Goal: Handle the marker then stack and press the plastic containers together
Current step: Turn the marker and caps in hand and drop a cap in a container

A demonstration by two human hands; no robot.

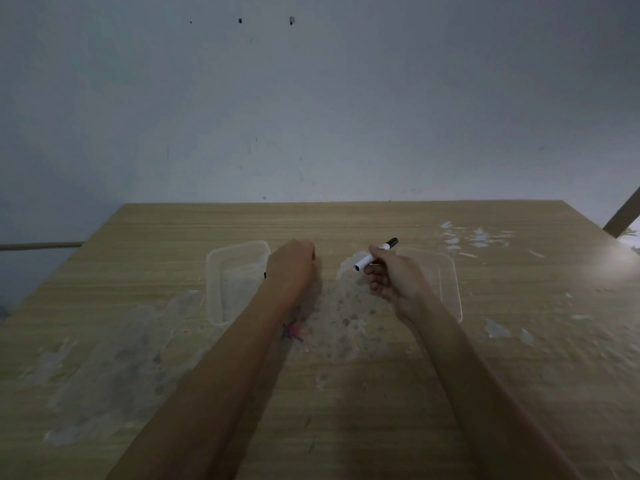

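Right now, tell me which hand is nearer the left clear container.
Left. The left hand overlaps the left clear container at its right edge; the right hand, holding the marker, is farther right.

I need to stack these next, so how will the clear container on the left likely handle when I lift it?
The left container looks thin-walled and empty, so probably very light and a bit flexible when squeezed. Its smooth clear plastic may be slippery. It sits open side up, flat on the table, so it seems unlikely to tip.

2 bare forearms, no sleeves; left hand (292, 263), right hand (394, 277).
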